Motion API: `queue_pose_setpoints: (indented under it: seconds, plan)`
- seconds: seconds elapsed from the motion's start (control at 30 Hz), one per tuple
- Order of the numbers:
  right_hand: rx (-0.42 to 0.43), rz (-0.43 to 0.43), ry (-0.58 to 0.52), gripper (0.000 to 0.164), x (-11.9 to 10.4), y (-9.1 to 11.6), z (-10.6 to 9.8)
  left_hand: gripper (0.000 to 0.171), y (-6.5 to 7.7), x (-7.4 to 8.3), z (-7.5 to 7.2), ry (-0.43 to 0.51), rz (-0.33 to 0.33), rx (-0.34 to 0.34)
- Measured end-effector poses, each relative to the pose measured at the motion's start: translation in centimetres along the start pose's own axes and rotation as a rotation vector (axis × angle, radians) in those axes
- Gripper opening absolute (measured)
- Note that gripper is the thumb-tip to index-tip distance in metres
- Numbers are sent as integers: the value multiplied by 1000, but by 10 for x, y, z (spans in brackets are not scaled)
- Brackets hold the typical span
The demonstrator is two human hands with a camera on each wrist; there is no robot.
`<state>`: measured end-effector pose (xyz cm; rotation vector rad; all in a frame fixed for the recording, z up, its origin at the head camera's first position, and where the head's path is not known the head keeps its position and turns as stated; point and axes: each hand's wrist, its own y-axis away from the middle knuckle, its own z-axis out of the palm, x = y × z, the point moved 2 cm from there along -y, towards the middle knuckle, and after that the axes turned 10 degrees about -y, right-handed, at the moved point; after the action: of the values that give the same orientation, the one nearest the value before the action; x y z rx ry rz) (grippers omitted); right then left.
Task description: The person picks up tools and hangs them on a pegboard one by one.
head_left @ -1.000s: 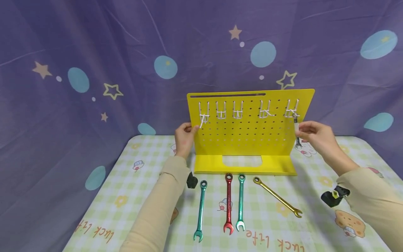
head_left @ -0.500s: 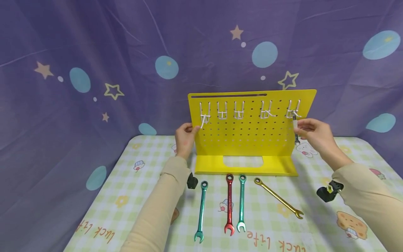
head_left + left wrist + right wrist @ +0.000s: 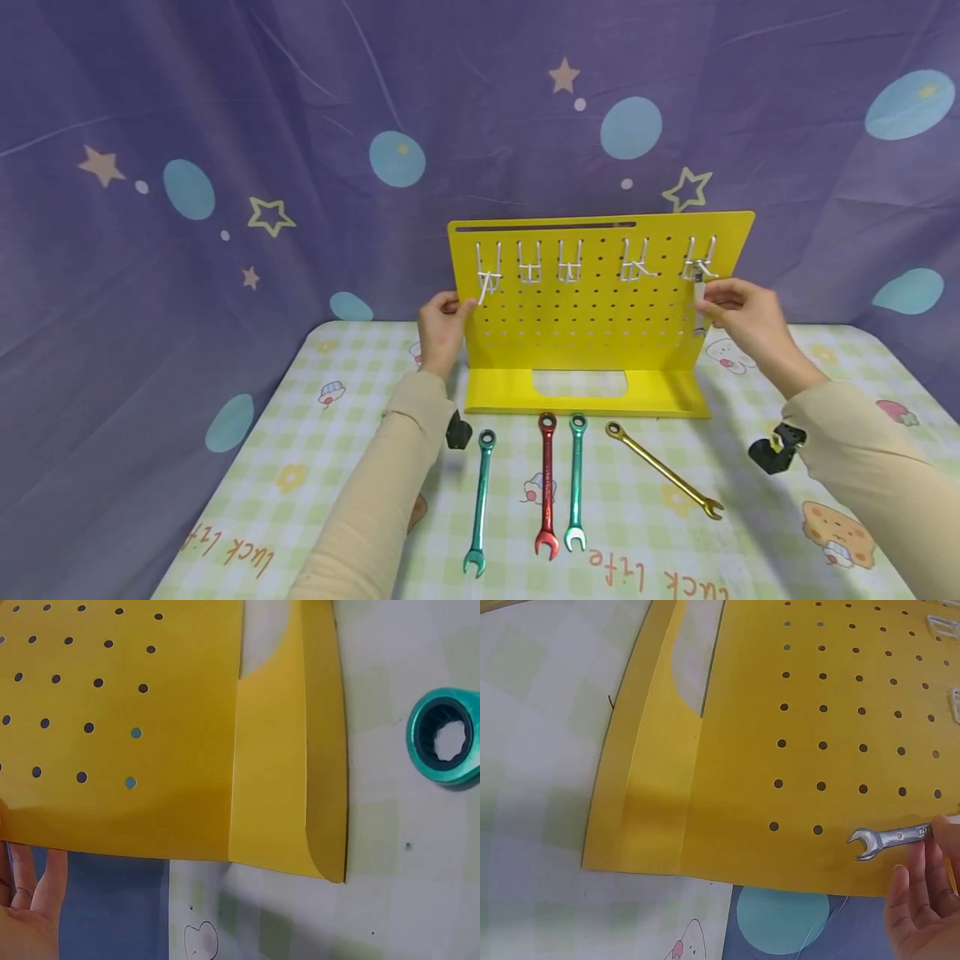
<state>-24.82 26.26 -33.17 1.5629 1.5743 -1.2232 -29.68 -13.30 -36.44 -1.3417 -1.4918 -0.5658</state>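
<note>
My left hand (image 3: 442,335) grips the left edge of a yellow pegboard (image 3: 573,354), thumb in front and fingers behind. At the board's right side my right hand (image 3: 752,323) pinches a silver wrench (image 3: 700,293) by its shank. The wrench hangs upright, its upper end overlapping the rightmost white hook (image 3: 699,260) in the head view. Its open jaw end (image 3: 866,844) points down in front of the perforated panel, as the right wrist view shows. Fingertips of the left hand (image 3: 34,907) reach behind the panel in the left wrist view.
Before the board lie a teal wrench (image 3: 481,500), a red wrench (image 3: 547,487), another teal wrench (image 3: 576,483) and a slanted gold wrench (image 3: 663,471). Several other white hooks, such as the leftmost hook (image 3: 488,275), line the board. A purple curtain (image 3: 480,108) hangs behind the checked tablecloth (image 3: 300,500).
My right hand has shifted slightly left and up with the silver wrench, bringing its upper end over the rightmost hook. The left hand keeps its grip on the pegboard.
</note>
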Motion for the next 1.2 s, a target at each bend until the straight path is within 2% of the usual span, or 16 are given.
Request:
queue_pose_setpoints:
  seconds: [0.23, 0.57, 0.87, 1.2]
  plan:
    - [-17, -24, 10, 37, 2, 7, 1, 32, 1, -2, 0, 7, -7, -5]
    - [-119, -55, 54, 38, 16, 30, 6, 28, 0, -1, 1, 11, -1, -11]
    - [-215, -114, 154, 31, 38, 60, 25, 29, -2, -2, 2, 6, -16, -16]
    - [-309, -108, 160, 19, 60, 84, 48, 30, -2, -3, 1, 4, -17, -15]
